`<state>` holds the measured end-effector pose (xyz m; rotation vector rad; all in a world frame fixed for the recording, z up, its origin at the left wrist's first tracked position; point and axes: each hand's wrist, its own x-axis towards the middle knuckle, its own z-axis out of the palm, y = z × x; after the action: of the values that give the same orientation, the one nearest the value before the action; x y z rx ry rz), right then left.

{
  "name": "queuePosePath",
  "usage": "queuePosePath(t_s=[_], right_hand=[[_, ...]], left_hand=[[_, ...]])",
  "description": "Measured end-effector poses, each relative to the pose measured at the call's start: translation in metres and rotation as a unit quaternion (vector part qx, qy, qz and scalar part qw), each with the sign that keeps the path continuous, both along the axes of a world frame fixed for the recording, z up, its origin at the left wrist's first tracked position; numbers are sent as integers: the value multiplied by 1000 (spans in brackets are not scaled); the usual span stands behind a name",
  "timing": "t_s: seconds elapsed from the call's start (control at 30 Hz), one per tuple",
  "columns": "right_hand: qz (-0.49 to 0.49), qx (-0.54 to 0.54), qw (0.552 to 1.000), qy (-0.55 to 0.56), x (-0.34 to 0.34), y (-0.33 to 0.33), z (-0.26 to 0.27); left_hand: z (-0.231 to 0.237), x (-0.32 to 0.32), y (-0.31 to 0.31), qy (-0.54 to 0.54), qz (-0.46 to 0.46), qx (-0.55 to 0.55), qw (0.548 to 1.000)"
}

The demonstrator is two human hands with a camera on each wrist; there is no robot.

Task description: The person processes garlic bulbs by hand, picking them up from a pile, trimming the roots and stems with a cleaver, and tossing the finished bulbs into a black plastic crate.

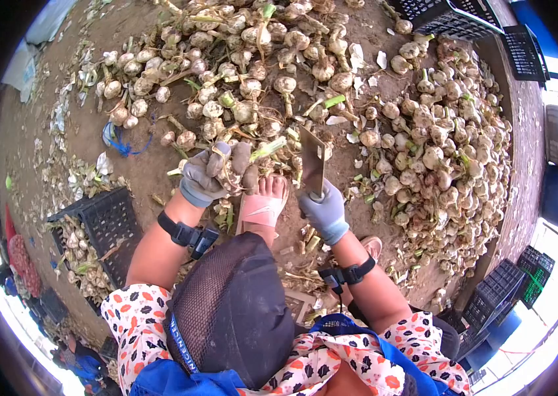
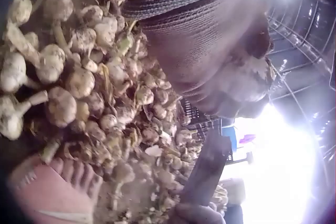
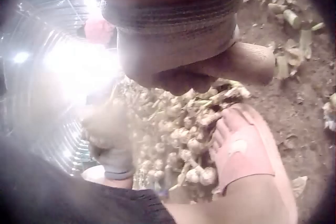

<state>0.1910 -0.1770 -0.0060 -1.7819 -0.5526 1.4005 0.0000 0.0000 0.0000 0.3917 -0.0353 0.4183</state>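
Observation:
My left hand (image 1: 204, 177), in a grey work glove with dirty fingers, holds garlic (image 1: 227, 181) in front of my body, its bulb partly covered by the fingers. A green-white stalk (image 1: 270, 147) shows just beyond those fingertips. In my gloved right hand (image 1: 326, 212) is a cleaver (image 1: 312, 158), its broad flat blade pointing away from me and apart from the garlic. The right wrist view shows the cleaver's wooden handle (image 3: 244, 62) sticking out of the fist. From the left wrist, the blade (image 2: 206, 169) stands up above the right hand (image 2: 197, 214).
Garlic with stalks (image 1: 252, 72) lies spread over the dirt ahead. A heap of trimmed bulbs (image 1: 444, 158) is at the right, against a low board (image 1: 520, 145). A black crate (image 1: 111, 228) with garlic stands at the left. My sandalled foot (image 1: 264, 208) is between the hands.

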Motion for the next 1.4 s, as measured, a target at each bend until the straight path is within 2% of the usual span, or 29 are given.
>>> queuePosePath(t_s=[0.07, 0.1, 0.17, 0.2, 0.23, 0.27, 0.3, 0.33, 0.37, 0.43, 0.47, 0.5, 0.57, 0.6, 0.63, 0.7, 0.77, 0.8, 0.83, 0.87, 0.9, 0.93, 1.03, 1.1, 1.23, 1.3, 1.33, 1.37, 1.4], right_hand=[[-21, 102, 994, -45, -16, 19, 27], [-20, 89, 995, -46, -14, 18, 46], [25, 193, 970, -142, -26, 32, 61], [77, 156, 957, -233, -27, 36, 52], [113, 57, 965, -231, -28, 40, 27], [64, 35, 977, -202, -28, 25, -6], [15, 19, 984, -174, -22, 19, -29], [69, -44, 975, -209, -10, 15, -27], [74, -41, 975, -206, -1, 13, -32], [21, -67, 995, -76, 0, -15, -45], [19, -64, 995, -77, 4, -22, -48], [18, -73, 993, -88, 9, -28, -50], [22, -87, 991, -100, 15, -44, -53], [-2, -91, 993, -74, 14, -48, -56], [-24, -96, 994, -47, 13, -48, -60], [-17, -104, 993, -43, 5, -43, -47], [2, -119, 993, -2, 0, -34, -39], [12, -118, 993, 21, 0, -35, -41], [9, -79, 997, -12, -3, -33, -35], [-4, -74, 997, 1, -4, -34, -36], [-16, -70, 997, 16, -4, -37, -37], [-17, -74, 997, 16, -4, -39, -36], [11, -83, 996, 6, -3, -35, -34], [4, -99, 993, 58, -2, -31, -32], [14, -63, 998, 15, 5, -30, -34], [27, -81, 996, -35, 11, -27, -34], [22, -80, 995, -46, 15, -26, -29], [19, -82, 995, -43, 18, -24, -26], [45, -35, 992, -116, 22, -22, -26]], left_hand=[[11, 4, -3, -19, 0, -49, 999], [18, 17, -16, -19, 0, -62, 998], [29, 22, -20, -45, 6, -65, 997], [26, 14, -23, -44, 6, -63, 997], [19, -2, -29, 65, 20, 4, 998], [11, -20, -36, 170, 34, 73, 982], [3, -33, -34, 271, 50, 145, 950], [2, -35, -28, 367, 72, 216, 902], [-3, -37, -22, 371, 77, 216, 900], [13, -37, -15, 203, -15, -19, 979], [41, -24, -8, 171, -17, 31, 985], [25, -25, 10, 165, -15, 40, 985], [-17, -37, 42, 193, -38, 285, 938], [6, -23, 37, 277, 51, 376, 883], [36, 2, 30, 357, 138, 457, 803], [53, 54, 10, 183, 133, 290, 930], [50, 73, 35, 184, 137, 542, 808], [48, 76, 43, 324, 34, 433, 840], [19, 74, 61, 445, 57, 603, 659], [9, 74, 71, 592, -42, 678, 434], [-13, 71, 76, 644, -165, 669, 333], [-55, 55, 66, 652, -112, 687, 300], [-38, 63, 59, 664, -177, 675, 269], [-27, 62, 66, 662, -190, 667, 285], [-35, 55, 70, 677, -224, 643, 279], [-34, 47, 71, 610, -235, 680, 332], [-31, 42, 66, 617, -196, 660, 381], [-31, 36, 58, 616, -199, 661, 380], [-34, 29, 49, 569, -140, 605, 539]])
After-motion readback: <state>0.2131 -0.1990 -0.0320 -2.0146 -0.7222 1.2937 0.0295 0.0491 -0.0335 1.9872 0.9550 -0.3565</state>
